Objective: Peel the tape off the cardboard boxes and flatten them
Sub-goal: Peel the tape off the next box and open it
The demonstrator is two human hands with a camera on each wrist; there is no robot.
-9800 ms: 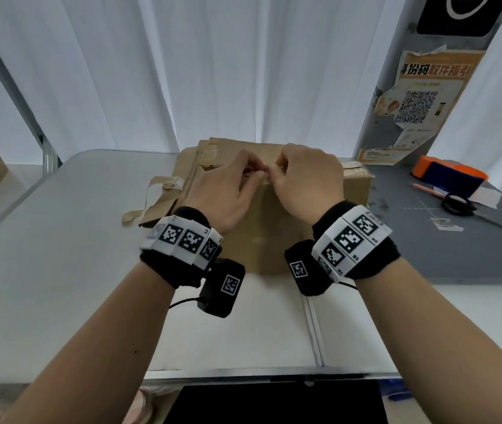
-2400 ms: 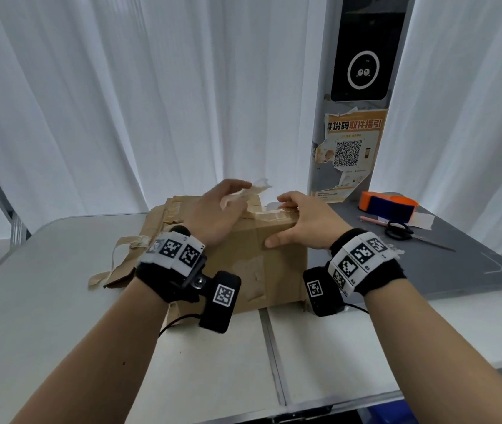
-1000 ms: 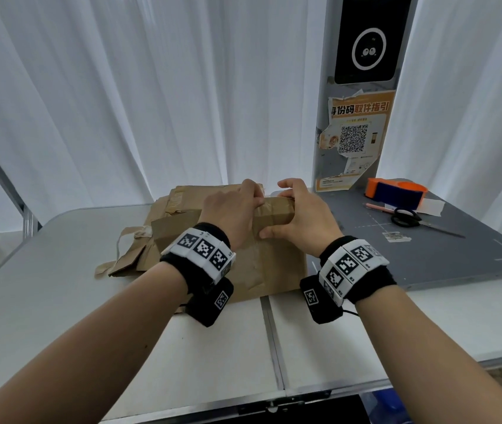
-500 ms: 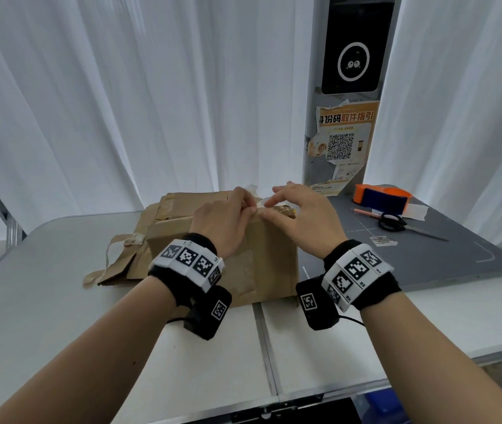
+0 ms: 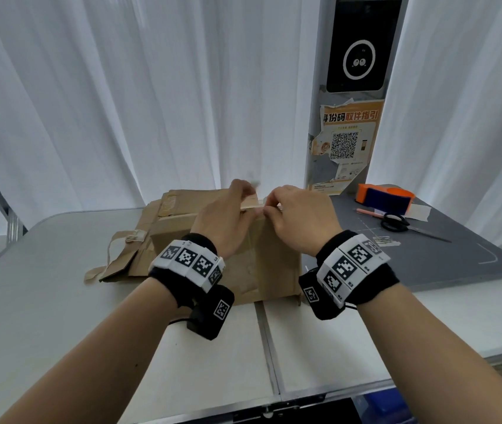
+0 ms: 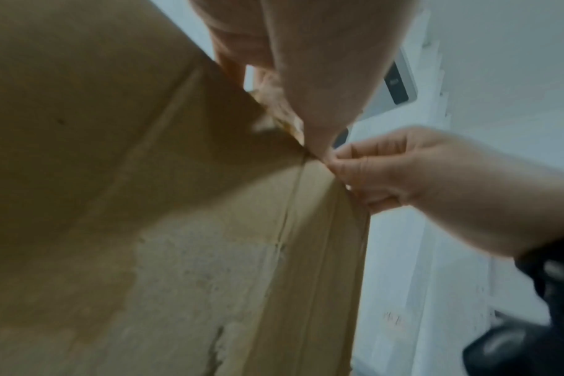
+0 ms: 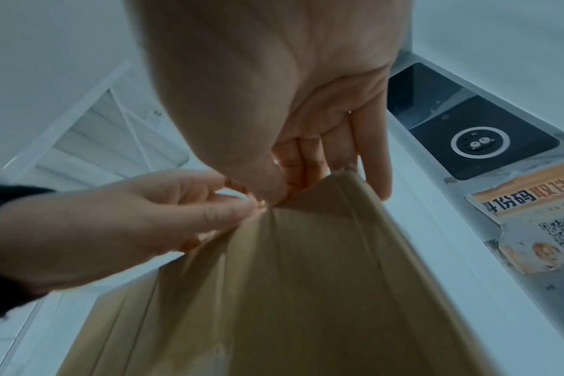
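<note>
A brown cardboard box (image 5: 262, 264) stands upright on the white table (image 5: 60, 301), straight ahead of me. Both hands meet at its top edge. My left hand (image 5: 245, 194) pinches a pale, blurred strip of tape (image 5: 254, 182) that rises just above the edge. My right hand (image 5: 269, 206) grips the box's top edge beside it, thumb on the near side and fingers over the far side. In the right wrist view the right hand (image 7: 290, 188) clamps the box (image 7: 290, 292) while the left hand (image 7: 251, 203) pinches next to it. The left wrist view shows the box wall (image 6: 145, 203) and the right hand (image 6: 335, 157).
Flattened cardboard (image 5: 139, 249) with loose tape strips lies left of the box. To the right, a grey mat (image 5: 442, 258) carries an orange and blue tape dispenser (image 5: 384, 197), scissors (image 5: 396, 223) and a pen (image 5: 369, 212). White curtains and a pillar with a poster (image 5: 347, 145) stand behind.
My left hand has lifted slightly off the top edge, drawing the tape strip up. The right hand has stayed pinched on the box's edge.
</note>
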